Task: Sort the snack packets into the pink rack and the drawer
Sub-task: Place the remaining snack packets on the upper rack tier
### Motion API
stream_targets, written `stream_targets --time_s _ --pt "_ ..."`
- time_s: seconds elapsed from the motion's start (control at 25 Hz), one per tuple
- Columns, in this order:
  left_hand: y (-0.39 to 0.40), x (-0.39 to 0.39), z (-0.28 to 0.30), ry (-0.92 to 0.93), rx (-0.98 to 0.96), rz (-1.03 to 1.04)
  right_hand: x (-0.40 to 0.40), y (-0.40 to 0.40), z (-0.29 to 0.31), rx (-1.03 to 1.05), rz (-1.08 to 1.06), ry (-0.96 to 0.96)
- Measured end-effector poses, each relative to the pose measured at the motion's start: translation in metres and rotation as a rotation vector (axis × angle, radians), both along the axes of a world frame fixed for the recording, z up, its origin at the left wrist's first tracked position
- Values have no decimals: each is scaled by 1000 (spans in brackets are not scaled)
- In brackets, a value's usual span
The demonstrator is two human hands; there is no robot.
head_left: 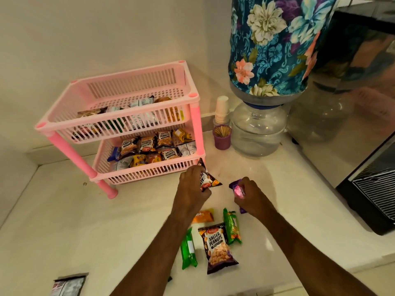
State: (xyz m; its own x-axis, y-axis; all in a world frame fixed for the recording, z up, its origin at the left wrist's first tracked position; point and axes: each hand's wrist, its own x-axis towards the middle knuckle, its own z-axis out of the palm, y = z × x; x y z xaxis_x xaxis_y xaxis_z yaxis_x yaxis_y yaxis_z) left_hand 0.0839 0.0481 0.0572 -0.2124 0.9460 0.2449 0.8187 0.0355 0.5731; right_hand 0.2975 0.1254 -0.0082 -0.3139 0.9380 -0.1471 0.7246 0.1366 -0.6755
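On the worktop (64, 210): one pink rack (119, 124) with two tiers, near the back edge. Loose packets lying near the front edge: two green packets (188, 249) (232, 226), one salted peanuts packet (218, 248), one orange packet (203, 216), one grey packet (68, 285) at the front left. Packets held: two, a peanuts packet (208, 180) and a purple packet (237, 189). Rack packets overlap, count uncertain. One stack of paper cups (222, 110), one purple toothpick holder (222, 137), one water bottle (258, 129).
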Motion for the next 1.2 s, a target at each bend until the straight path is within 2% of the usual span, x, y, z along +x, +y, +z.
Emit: stream_targets --time_s 0.28,0.44,0.56,0.76,0.88,1.0,1.2 --pt "-6 -23 105 106 234 -73 -49 35 124 110 -92 441" --pt "5 -49 166 184 329 -59 -79 52 203 227 -7 606" --pt "16 -77 206 216 346 -32 -101 64 253 309 52 654" --pt "47 -133 262 247 362 22 -141 95 311 390 116 611" --pt "72 -165 278 292 288 62 -173 117 331 368 139 537" --pt "104 -192 280 335 157 85 -204 142 337 345 185 397" --pt "155 -222 264 373 -24 88 -245 180 324 321 258 43"
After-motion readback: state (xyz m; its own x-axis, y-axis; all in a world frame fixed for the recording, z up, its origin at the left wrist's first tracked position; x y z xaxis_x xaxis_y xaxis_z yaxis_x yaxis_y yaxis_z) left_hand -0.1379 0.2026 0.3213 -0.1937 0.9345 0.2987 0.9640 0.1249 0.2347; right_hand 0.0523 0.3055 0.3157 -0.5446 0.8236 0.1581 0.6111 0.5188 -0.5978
